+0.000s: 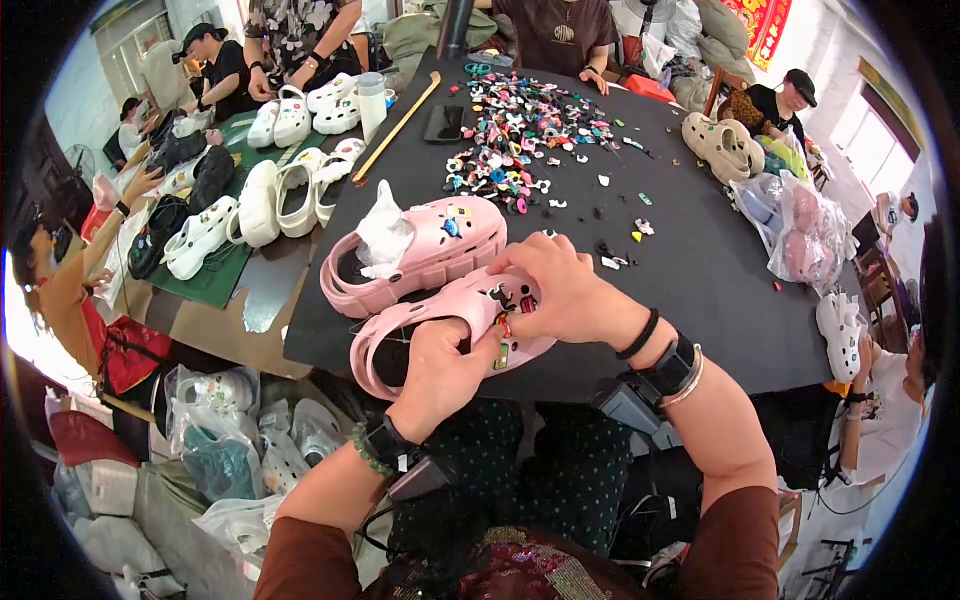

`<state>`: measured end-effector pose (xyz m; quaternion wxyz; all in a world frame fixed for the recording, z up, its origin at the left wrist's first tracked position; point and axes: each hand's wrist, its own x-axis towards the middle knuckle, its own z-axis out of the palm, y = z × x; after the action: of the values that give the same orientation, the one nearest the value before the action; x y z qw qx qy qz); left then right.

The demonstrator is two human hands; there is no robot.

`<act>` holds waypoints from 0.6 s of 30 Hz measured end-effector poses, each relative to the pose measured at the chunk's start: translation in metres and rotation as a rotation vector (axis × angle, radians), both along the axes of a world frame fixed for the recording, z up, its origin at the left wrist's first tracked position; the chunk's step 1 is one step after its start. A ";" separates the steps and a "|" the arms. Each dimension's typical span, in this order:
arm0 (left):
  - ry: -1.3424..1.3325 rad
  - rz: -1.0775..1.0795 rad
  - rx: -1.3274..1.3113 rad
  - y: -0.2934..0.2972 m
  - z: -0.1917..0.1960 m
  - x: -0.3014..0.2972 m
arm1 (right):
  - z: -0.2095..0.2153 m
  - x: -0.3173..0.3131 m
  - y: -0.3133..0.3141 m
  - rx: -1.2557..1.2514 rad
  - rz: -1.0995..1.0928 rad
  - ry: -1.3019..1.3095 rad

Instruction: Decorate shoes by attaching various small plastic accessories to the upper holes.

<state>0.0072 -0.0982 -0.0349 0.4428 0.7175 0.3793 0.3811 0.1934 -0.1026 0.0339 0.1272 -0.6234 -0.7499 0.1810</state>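
Near the table's front edge lies a pink clog (455,312) with several small charms on its upper. My left hand (440,365) grips it at the foot opening, some fingers reaching inside the shoe and the thumb on the upper. My right hand (570,295) is bent over the toe, its thumb and fingers pinching a small red-and-green shoe charm (504,325) against the upper. How far the charm sits in its hole is hidden. Just beyond, a second pink clog (465,235) holds white crumpled paper (384,235) and carries a few charms.
A large pile of colourful charms (525,130) covers the middle of the black table (700,270). Beside it lie a dark phone (444,124) and a wooden stick (398,125). White clogs (258,205) stand at left; beige clogs (715,145) and bagged shoes (805,235) at right. Other people work around.
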 end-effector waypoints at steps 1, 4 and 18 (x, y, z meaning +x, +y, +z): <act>0.012 0.003 -0.031 0.001 0.000 0.000 | -0.003 0.004 0.000 0.004 0.000 -0.001; -0.085 -0.036 -0.058 0.008 -0.002 0.001 | -0.023 0.023 0.005 0.091 0.095 0.152; 0.084 0.338 0.481 0.068 0.025 -0.049 | -0.078 0.032 0.019 0.082 -0.024 0.249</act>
<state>-0.0415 -0.0300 -0.0098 0.1743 0.7434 0.4103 0.4985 0.2256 -0.0839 -0.0446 0.2467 -0.5994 -0.7275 0.2247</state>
